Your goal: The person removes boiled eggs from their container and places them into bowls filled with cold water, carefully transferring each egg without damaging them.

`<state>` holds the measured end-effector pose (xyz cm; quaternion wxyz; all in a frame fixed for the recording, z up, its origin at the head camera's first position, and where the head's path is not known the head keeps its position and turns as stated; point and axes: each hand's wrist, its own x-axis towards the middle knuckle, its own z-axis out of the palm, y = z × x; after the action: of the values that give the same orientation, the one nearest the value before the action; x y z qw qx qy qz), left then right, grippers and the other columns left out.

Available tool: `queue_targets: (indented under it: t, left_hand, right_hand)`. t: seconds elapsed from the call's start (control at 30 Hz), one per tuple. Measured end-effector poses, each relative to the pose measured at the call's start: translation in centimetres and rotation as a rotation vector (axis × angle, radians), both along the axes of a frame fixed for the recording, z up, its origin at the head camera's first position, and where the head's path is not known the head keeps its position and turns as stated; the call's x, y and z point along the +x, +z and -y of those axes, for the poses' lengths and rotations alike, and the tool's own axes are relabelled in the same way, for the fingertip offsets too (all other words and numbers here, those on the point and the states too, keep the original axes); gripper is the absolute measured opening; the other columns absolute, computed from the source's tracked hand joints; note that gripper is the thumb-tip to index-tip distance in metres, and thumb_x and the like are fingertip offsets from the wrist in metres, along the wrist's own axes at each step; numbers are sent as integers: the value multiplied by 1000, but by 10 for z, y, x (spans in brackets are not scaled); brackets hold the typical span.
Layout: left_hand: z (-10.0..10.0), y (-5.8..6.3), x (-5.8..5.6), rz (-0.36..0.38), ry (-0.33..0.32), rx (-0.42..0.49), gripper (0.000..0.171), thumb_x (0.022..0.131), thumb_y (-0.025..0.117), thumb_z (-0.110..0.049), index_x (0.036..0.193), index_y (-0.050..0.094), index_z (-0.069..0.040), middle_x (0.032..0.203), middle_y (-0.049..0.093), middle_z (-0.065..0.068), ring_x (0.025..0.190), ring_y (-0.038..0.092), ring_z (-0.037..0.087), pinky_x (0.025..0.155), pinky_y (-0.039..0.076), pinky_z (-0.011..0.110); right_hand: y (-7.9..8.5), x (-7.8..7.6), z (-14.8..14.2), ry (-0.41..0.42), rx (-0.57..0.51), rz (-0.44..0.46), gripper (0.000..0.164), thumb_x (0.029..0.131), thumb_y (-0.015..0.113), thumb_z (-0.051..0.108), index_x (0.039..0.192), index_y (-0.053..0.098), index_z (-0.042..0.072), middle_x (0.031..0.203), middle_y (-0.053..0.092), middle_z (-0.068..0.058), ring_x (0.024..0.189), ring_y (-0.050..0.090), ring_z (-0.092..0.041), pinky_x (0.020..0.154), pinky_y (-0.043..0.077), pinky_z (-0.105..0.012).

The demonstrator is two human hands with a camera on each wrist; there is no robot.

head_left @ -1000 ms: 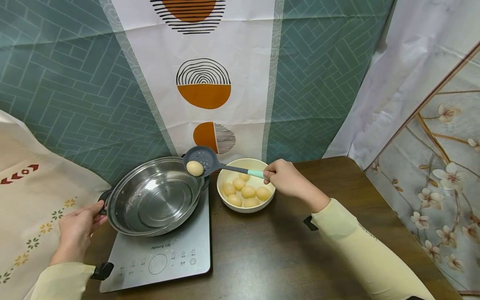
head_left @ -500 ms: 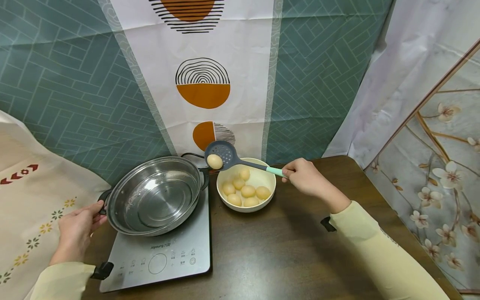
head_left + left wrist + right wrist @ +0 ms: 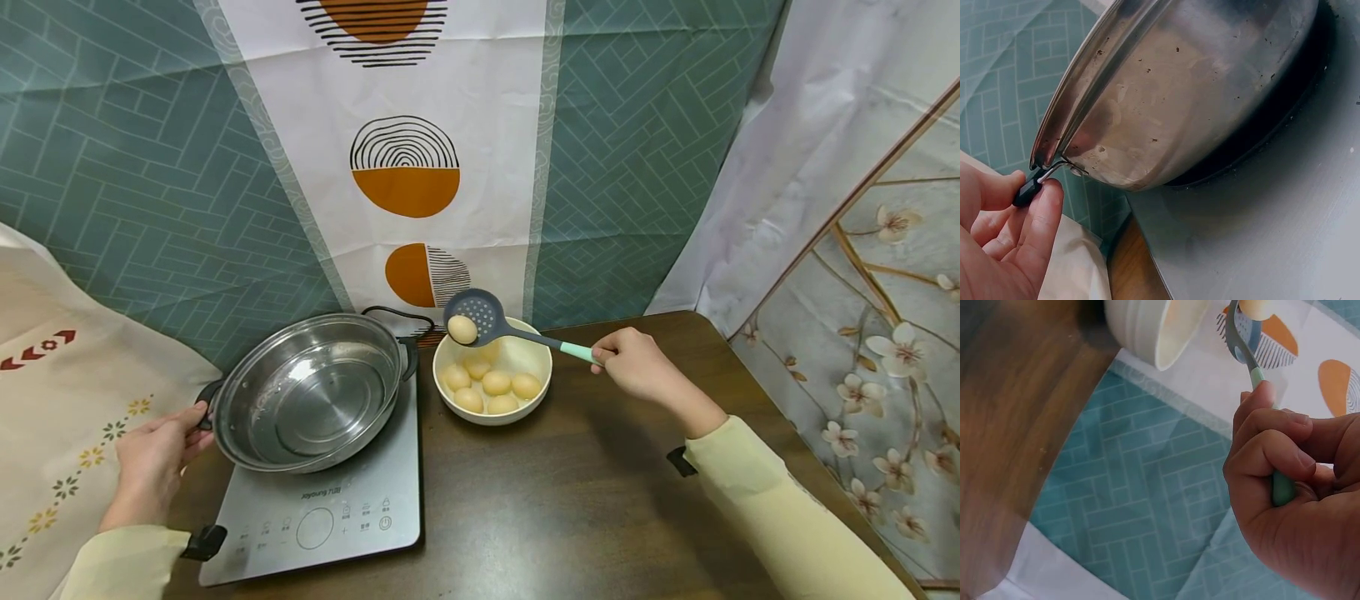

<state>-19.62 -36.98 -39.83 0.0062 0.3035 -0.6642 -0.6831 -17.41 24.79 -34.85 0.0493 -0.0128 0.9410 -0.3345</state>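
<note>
My right hand grips the mint-green handle of a grey slotted spoon. On its perforated head sits one pale, egg-like ball, held above the back left of a cream bowl. Several similar pale yellow balls lie in that bowl; whether they are peeled eggs or small potatoes I cannot tell. At the left, my left hand pinches the black side handle of a wide steel pot between thumb and fingers. The pot looks to hold clear liquid and no balls.
Under the pot is a silver induction cooker with a touch panel. Its black cord runs behind toward the bowl. The brown wooden table extends right and forward. A patterned cloth hangs close behind the pot and bowl.
My right hand has moved right, carrying the slotted spoon and its ball from over the pot's right rim to above the bowl. The left hand stays on the pot handle.
</note>
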Motion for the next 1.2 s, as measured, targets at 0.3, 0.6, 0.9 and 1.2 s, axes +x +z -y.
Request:
queue_targets:
  t: [0.3,0.6,0.9,1.2]
  left_hand:
    - [-2,1,0,-15,-1,13,11,80,75,-21,70,72,-21,64,66,-4,54,67,14,55,60,28]
    - [1,-1,0,-15,-4,20,10,79,76,-21,69,73,-21,64,66,-3,54,66,14,55,60,28]
    - [2,-1,0,-16,-10,38,10,80,75,-20,70,74,-20,64,67,-2,55,67,14,58,61,30]
    - [0,0,-1,10,5,14,8,75,79,-23,70,73,-21,65,66,-4,56,67,13,60,61,29]
  right_hand:
    - [-13,7,-21,-30,28,40,26,98,45,17,92,68,6,80,62,-7,53,36,-15,44,32,-23]
    - [-23,8,-29,-23,61,20,25,97,45,14,86,66,6,83,63,-8,56,41,-16,46,35,-24]
    - [-27,8,-28,-3,118,-8,22,96,47,13,85,66,7,84,64,-9,60,46,-17,49,39,-25]
    - [-30,9,-25,0,168,-63,22,94,50,11,80,66,10,74,62,-3,63,49,-16,51,40,-24]
